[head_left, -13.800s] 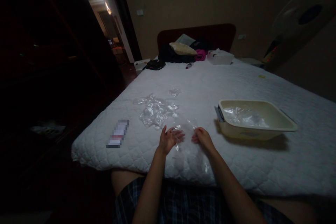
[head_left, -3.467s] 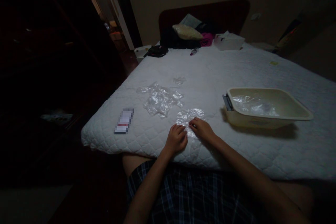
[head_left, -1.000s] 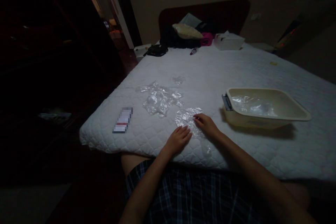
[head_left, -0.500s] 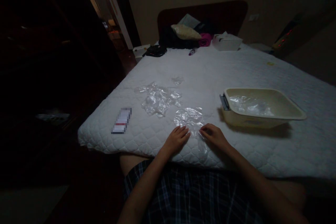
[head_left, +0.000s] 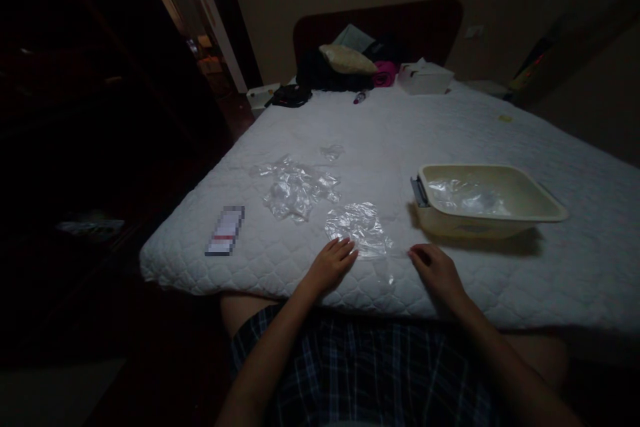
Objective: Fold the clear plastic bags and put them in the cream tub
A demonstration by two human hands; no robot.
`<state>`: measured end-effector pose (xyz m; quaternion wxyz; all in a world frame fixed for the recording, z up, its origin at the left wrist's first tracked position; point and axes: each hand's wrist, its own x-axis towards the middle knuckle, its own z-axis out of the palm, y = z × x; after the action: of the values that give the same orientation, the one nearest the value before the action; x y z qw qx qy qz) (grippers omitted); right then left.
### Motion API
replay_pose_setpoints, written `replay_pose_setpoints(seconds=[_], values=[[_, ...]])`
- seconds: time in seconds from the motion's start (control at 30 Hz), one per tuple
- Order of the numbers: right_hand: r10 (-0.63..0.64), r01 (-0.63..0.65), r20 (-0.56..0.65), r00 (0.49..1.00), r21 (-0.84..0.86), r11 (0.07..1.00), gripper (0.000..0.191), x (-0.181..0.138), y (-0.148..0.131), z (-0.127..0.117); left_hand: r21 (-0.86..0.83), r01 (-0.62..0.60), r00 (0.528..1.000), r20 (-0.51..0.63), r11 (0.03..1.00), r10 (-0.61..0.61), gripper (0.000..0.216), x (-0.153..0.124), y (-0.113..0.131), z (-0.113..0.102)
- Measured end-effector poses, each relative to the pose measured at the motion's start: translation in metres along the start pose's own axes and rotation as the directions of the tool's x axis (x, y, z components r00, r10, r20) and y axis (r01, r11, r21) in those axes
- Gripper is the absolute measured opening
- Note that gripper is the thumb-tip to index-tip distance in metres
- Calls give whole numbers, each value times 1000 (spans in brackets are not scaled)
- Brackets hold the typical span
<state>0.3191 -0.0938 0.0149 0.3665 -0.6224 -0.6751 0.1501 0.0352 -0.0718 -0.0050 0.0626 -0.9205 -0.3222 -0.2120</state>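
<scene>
A clear plastic bag (head_left: 357,225) lies partly spread on the white quilted bed near its front edge. My left hand (head_left: 333,263) rests flat on the bag's lower left part, fingers stretched out. At the bag's right side, my right hand (head_left: 434,270) pinches a thin, see-through corner drawn out from it. Beyond the left hand lies a crumpled heap of clear plastic bags (head_left: 295,190), with one small crumpled piece (head_left: 333,151) behind it. To the right stands a cream plastic bin (head_left: 495,223) with a grey latch, holding more clear plastic.
A blurred-out phone-like item (head_left: 225,231) lies on the bed (head_left: 390,140) at the left. Near the headboard (head_left: 430,23) are a beige pillow (head_left: 349,59), dark cloth, a pink roll (head_left: 384,73), a white box (head_left: 425,78) and a small bottle (head_left: 360,97).
My right hand has moved right, away from the left hand, pulling the bag's corner outward. The left hand stays on the bag. The whole view has shifted slightly.
</scene>
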Motion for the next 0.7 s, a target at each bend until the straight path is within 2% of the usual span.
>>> replay_pose_setpoints(seconds=[0.07, 0.23, 0.3, 0.37, 0.4, 0.43, 0.5, 0.57, 0.63, 0.7], values=[[-24, 24, 4, 1000, -3, 1000, 22, 0, 4, 0, 0, -1, 1000, -2, 1000, 1, 32, 0, 0, 0], [179, -175, -18, 984, 124, 977, 28, 5, 10, -4, 2, 5, 1000, -6, 1000, -5, 31, 1, 1, 0], [169, -163, -54, 984, 94, 982, 28, 5, 7, -8, 7, 7, 1000, -3, 1000, -7, 31, 1, 1, 0], [25, -24, -57, 998, 27, 999, 24, 2, -1, -11, 8, 9, 1000, 0, 1000, -9, 31, 0, 1, 1], [-94, 94, -22, 995, -4, 996, 23, -2, -7, -12, 6, 10, 1000, 1, 1000, -10, 31, 0, 1, 1], [-231, 232, 41, 972, -26, 972, 21, -6, -13, -12, 3, 12, 1000, 3, 1000, -12, 31, 0, 1, 1], [-467, 484, 201, 861, -40, 874, 21, -14, -25, -9, -1, 16, 1000, 11, 1000, -16, 31, 0, 1, 1], [-590, 631, 298, 750, -57, 774, 22, -22, -32, -3, -1, 15, 1000, 16, 1000, -15, 32, 1, 2, 0], [-649, 699, 302, 698, -92, 709, 18, -29, -33, 3, 3, 15, 1000, 19, 1000, -15, 32, 1, 2, -2], [-686, 725, 247, 685, -137, 675, 15, -33, -29, 8, 5, 13, 1000, 18, 1000, -13, 31, 2, 3, -3]])
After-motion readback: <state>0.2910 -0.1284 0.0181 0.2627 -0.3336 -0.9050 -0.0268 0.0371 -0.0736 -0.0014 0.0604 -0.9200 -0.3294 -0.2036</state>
